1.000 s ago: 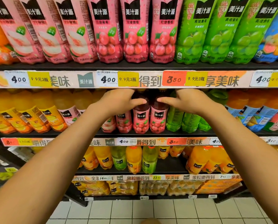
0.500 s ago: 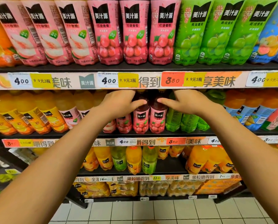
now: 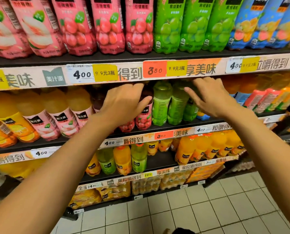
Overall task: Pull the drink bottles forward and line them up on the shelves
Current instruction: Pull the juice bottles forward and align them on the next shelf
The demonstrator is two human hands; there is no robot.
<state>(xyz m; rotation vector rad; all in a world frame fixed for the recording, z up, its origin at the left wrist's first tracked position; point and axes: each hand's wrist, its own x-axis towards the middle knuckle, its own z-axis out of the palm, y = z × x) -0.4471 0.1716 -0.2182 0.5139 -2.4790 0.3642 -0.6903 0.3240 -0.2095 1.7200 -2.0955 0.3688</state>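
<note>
My left hand (image 3: 124,105) grips a red grape bottle (image 3: 143,115); my right hand (image 3: 208,97), fingers spread and released, hovers over green bottles (image 3: 161,107) between them.

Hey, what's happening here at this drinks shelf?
A person is tidying juice bottles on a store shelf. The left hand is wrapped over the top of a red grape bottle on the second shelf. The right hand is open, fingers spread, reaching among the green bottles beside it without a clear grip. The rows above and below are untouched by the hands.
</note>
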